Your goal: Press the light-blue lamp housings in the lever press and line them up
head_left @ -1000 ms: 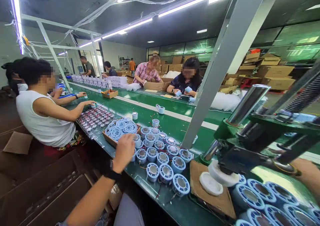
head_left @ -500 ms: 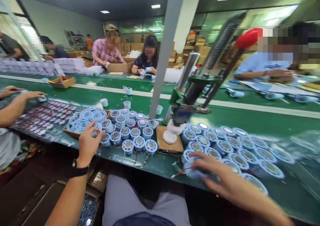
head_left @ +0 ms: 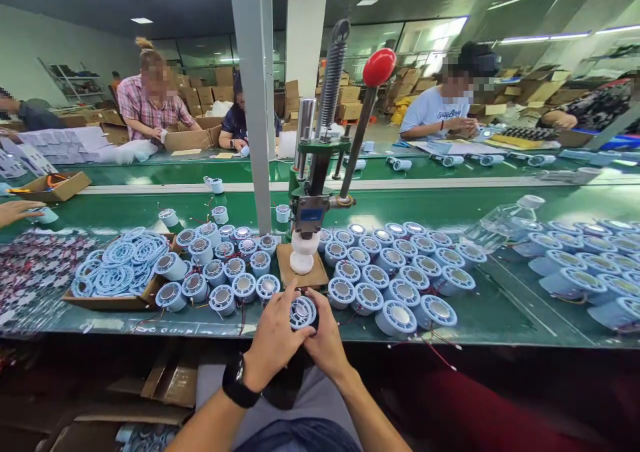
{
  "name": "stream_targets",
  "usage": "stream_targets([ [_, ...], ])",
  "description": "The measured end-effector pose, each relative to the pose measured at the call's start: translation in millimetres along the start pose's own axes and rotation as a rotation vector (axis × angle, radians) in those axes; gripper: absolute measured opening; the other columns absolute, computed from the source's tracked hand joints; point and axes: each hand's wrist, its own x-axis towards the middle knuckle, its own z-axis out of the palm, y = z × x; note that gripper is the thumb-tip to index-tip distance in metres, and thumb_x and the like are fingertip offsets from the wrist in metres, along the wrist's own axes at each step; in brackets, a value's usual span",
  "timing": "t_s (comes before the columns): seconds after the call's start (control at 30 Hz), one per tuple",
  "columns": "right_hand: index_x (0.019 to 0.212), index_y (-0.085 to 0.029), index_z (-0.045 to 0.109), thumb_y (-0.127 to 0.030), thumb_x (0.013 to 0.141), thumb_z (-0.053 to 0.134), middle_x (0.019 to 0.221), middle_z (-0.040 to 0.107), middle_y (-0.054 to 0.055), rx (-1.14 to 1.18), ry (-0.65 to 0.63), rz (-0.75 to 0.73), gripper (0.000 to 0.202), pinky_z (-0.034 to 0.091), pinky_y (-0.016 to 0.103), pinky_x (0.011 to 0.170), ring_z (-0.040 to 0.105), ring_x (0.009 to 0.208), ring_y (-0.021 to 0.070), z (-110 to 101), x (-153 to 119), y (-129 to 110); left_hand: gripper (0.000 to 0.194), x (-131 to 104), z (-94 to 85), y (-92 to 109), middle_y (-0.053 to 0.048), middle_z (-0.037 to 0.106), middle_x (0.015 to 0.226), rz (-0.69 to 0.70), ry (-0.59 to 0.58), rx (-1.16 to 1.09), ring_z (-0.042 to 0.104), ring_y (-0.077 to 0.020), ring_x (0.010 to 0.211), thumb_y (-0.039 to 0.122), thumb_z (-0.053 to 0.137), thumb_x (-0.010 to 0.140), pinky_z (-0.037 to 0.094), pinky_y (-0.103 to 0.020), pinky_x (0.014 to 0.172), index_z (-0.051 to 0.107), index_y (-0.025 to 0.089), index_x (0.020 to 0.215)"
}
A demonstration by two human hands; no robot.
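Both hands meet at the bench's near edge around one light-blue round part (head_left: 303,312) with a ring on its top. My left hand (head_left: 277,329) wraps its left side, thumb along the near rim. On the right side, my right hand (head_left: 325,332) grips the same part. Just beyond them stands a hand press (head_left: 311,215) with a red-knobbed lever (head_left: 379,67); its white pad (head_left: 301,263) rests on a brown board (head_left: 320,275). Blue cylindrical parts (head_left: 221,299) fill the left side, and more (head_left: 396,317) stand to the right.
A cardboard tray (head_left: 111,302) of blue rings lies left. A clear plastic bottle (head_left: 505,222) lies at the right. A grey post (head_left: 251,105) rises behind the parts. Another person's hand (head_left: 17,212) is at far left; several people work across the green belt (head_left: 200,202).
My left hand has left the ring tray and my right hand has come in from the right with a blue part; they now meet on it. The view has turned right.
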Motion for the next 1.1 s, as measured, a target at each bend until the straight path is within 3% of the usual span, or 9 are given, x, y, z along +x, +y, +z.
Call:
stream_targets([
  [0.17, 0.139, -0.017, 0.043, -0.010, 0.069, 0.054, 0.128, 0.061, 0.011, 0.099, 0.017, 0.083, 0.071, 0.052, 0.034, 0.103, 0.063, 0.118, 0.0194, 7, 2, 0, 0.077, 12, 14.6, 1, -0.006, 0.063, 0.128, 0.019, 0.005, 0.016, 0.054, -0.0267, 0.126, 0.003, 0.069, 0.067, 0.042, -0.051, 0.112, 0.048, 0.026, 0.138],
  [0.33, 0.145, -0.019, 0.038, -0.010, 0.069, 0.055, 0.126, 0.064, 0.010, 0.189, -0.043, 0.127, 0.079, 0.053, 0.031, 0.101, 0.064, 0.117, 0.0186, -1, 5, -2, 0.086, 12, 18.0, 2, -0.004, 0.065, 0.124, -0.092, 0.061, -0.073, 0.058, -0.0238, 0.122, 0.001, 0.071, 0.064, 0.042, -0.047, 0.111, 0.044, 0.028, 0.141],
  [0.57, 0.151, -0.023, 0.030, -0.009, 0.074, 0.053, 0.129, 0.062, 0.007, 0.206, -0.021, 0.106, 0.082, 0.053, 0.030, 0.101, 0.063, 0.119, 0.0170, 1, 3, -1, 0.080, 10, 29.5, 14, -0.006, 0.065, 0.126, -0.239, 0.201, -0.041, 0.058, -0.0254, 0.122, 0.003, 0.074, 0.063, 0.042, -0.045, 0.110, 0.050, 0.025, 0.136],
  [0.77, 0.155, -0.023, 0.024, -0.008, 0.075, 0.055, 0.130, 0.062, 0.007, 0.204, -0.053, 0.099, 0.088, 0.054, 0.028, 0.100, 0.064, 0.117, 0.0179, -1, 1, 3, 0.077, 12, 27.8, 19, -0.003, 0.069, 0.122, -0.370, 0.181, -0.057, 0.061, -0.0251, 0.118, 0.004, 0.074, 0.062, 0.043, -0.043, 0.108, 0.053, 0.027, 0.133],
  [1.1, 0.159, -0.018, 0.008, -0.006, 0.083, 0.045, 0.128, 0.063, 0.008, 0.151, -0.023, 0.074, 0.085, 0.057, 0.027, 0.094, 0.066, 0.114, 0.0159, -1, -2, 4, 0.070, 1, 47.2, 18, -0.006, 0.066, 0.127, -0.440, 0.331, -0.186, 0.059, -0.0266, 0.122, 0.008, 0.070, 0.063, 0.042, -0.044, 0.109, 0.056, 0.025, 0.130],
])
